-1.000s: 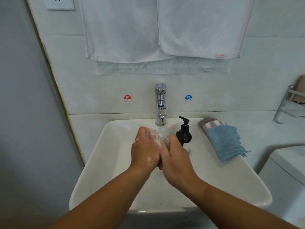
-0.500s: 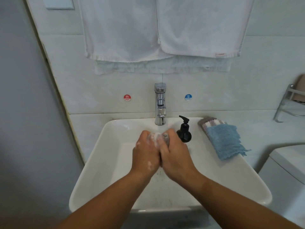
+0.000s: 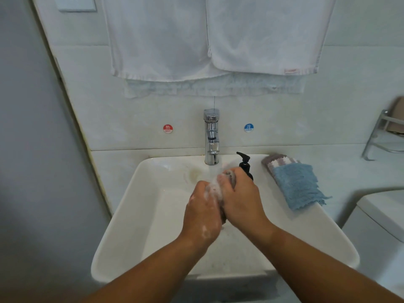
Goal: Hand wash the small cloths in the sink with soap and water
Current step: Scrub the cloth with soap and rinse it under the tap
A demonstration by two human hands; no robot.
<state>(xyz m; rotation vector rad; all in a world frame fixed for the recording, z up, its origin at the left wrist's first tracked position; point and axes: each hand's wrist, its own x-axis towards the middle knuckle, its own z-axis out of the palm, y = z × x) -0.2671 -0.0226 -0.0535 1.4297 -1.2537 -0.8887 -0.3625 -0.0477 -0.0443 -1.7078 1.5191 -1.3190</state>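
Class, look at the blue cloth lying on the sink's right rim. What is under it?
A grey-and-white striped cloth pokes out from under the blue cloth at its far end, on the sink rim. How far it reaches beneath is hidden.

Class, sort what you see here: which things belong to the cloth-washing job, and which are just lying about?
In the job: left hand, right hand, soapy cloth, sink, tap, soap pump bottle, blue cloth, grey-and-white cloth.
Just lying about: white towels, metal rack, wall socket.
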